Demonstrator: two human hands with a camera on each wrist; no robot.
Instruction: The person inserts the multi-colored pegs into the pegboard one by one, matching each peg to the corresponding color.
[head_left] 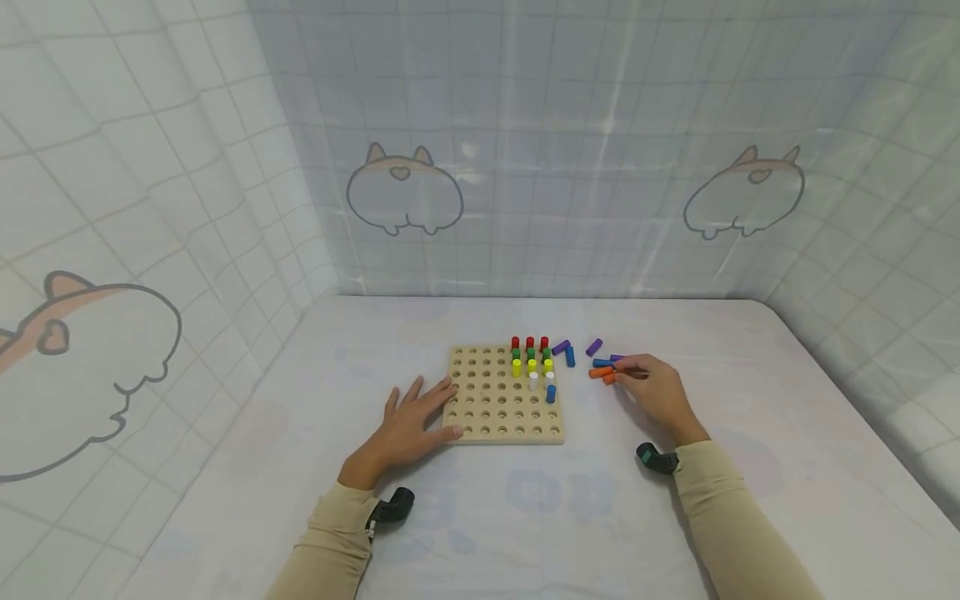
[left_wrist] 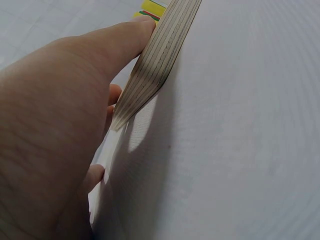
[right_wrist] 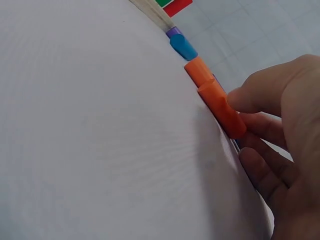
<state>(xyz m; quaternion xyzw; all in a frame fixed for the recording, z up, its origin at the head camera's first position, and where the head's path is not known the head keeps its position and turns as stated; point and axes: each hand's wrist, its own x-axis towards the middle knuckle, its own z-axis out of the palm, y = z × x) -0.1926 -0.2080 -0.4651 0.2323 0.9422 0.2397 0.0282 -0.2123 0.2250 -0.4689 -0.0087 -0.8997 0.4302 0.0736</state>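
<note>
A wooden pegboard (head_left: 483, 400) lies on the table with red pegs (head_left: 529, 342), green pegs (head_left: 531, 354), yellow pegs (head_left: 532, 366), white pegs (head_left: 533, 381) and one blue peg (head_left: 551, 394) standing in its right-hand holes. My left hand (head_left: 408, 427) rests at the board's left edge, fingers spread, the thumb near its front corner. To the right of the board, my right hand (head_left: 656, 392) reaches into the loose pegs with bent fingers. In the right wrist view its thumb meets an orange peg (right_wrist: 220, 107); whether the fingers grip it is hidden.
Around the right fingertips lie another orange peg (head_left: 598, 373), a blue peg (head_left: 602, 362) and a purple peg (head_left: 617, 358). Farther left are more purple pegs (head_left: 594, 347) and a blue peg (head_left: 570, 357). A white cloth covers the table (head_left: 480, 517); patterned curtains (head_left: 570, 167) enclose it.
</note>
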